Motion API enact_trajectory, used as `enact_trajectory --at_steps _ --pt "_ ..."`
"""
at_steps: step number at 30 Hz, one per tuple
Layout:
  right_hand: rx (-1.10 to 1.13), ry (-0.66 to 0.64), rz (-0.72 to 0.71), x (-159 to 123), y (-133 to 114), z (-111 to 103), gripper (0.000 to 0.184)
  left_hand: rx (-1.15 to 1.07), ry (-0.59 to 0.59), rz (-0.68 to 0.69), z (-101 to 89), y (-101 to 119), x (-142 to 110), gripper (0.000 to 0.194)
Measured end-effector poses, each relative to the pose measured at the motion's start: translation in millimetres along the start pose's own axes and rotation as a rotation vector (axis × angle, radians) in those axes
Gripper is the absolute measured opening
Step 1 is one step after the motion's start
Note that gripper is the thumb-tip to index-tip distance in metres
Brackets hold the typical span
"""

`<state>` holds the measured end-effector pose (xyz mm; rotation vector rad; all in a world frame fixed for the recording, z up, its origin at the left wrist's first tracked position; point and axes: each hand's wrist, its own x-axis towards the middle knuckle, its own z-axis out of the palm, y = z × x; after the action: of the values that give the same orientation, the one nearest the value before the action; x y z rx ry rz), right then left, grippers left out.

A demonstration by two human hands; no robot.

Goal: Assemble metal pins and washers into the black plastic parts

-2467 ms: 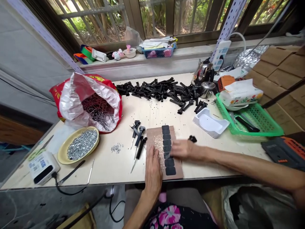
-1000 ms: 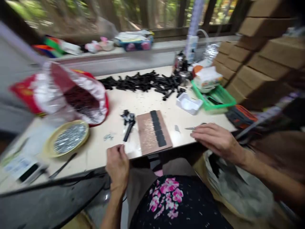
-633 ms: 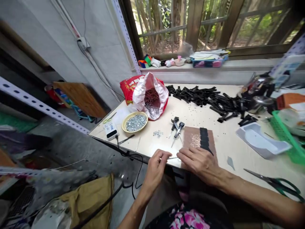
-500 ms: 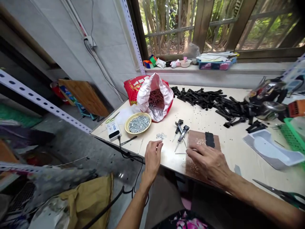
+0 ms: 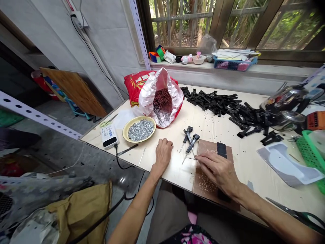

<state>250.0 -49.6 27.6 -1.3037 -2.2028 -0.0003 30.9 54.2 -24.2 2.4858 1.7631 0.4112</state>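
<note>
My left hand (image 5: 164, 154) rests on the table with its fingers curled down and closed. Whatever lies under its fingertips is hidden. My right hand (image 5: 217, 167) pinches a thin metal rod (image 5: 190, 158) that points left, over the edge of a brown board (image 5: 228, 176). Two black-headed pieces with metal shafts (image 5: 193, 144) lie crossed just beyond the rod. On the board are black rectangular pads (image 5: 221, 149) and scattered small light bits. Left of my left hand stands a yellow dish (image 5: 125, 135) full of small shiny metal parts (image 5: 141, 130).
A red bag (image 5: 134, 86) of brown and silver nail-like pieces lies open behind the dish. Black plastic parts (image 5: 220, 105) are heaped along the back. Dark-handled scissors (image 5: 297, 213) and a green basket (image 5: 311, 152) are at the right. A white device (image 5: 109, 137) with a cable sits near the left edge.
My left hand has moved forward onto the spot where a small pile of metal bits lay, covering it. My right hand keeps its pinch on the rod. The view has shifted slightly.
</note>
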Motion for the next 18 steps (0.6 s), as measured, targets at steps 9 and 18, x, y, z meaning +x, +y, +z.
enact_trajectory --at_steps 9,18 --pt "0.042 0.0 0.11 19.2 1.2 9.4 0.022 -0.398 -0.008 -0.128 -5.7 -11.0 7.7 0.003" --pt "0.12 0.094 0.122 39.7 -6.8 9.3 0.023 -1.891 -0.372 -0.451 -50.9 19.8 -9.7 0.022"
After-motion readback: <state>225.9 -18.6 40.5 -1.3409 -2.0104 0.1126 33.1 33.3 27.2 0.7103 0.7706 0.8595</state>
